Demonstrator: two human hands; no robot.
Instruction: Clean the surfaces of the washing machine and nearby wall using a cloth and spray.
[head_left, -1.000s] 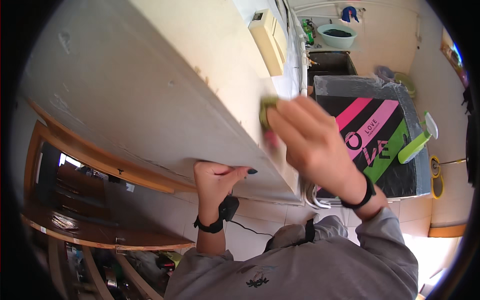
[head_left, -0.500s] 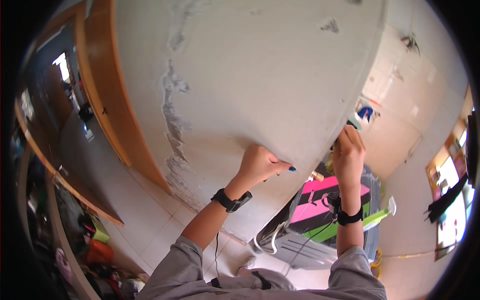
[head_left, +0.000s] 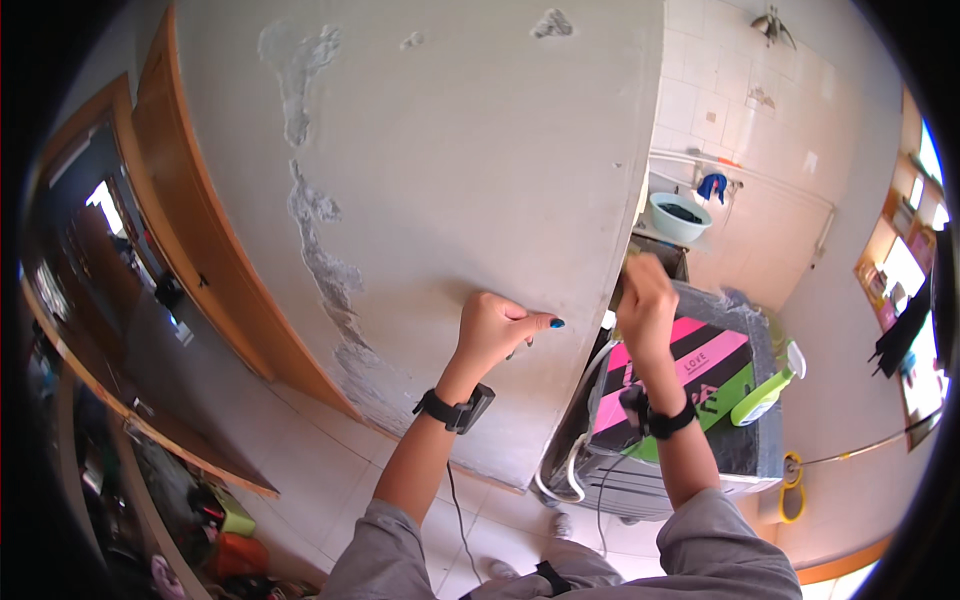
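Observation:
In front of the grey-white wall [head_left: 450, 180] is my left hand [head_left: 495, 330], its fingers curled and a dark-nailed thumb pointing right toward the wall's edge. If anything is in that pinch, it is too small to make out. My right hand [head_left: 648, 305] is closed beside the wall's vertical edge, slightly blurred, with the fingertips turned away. What it holds, if anything, is hidden. Both wrists wear black straps. Below my right forearm lies a pink, green and black striped cover [head_left: 695, 365] on a grey machine. A green spray bottle [head_left: 765, 390] stands on it.
Beyond the wall's edge sits a pale blue basin [head_left: 680, 217] near a tiled wall. A white hose [head_left: 570, 480] curves beside the machine. Yellow scissor-like handles [head_left: 792, 490] hang at right. A wooden door [head_left: 190, 190] and cluttered shelves [head_left: 150, 500] are at left.
The view has swung right, so the wall shows further left and the basin is in sight. My right hand sits lower and further left in view; both hands stay closed.

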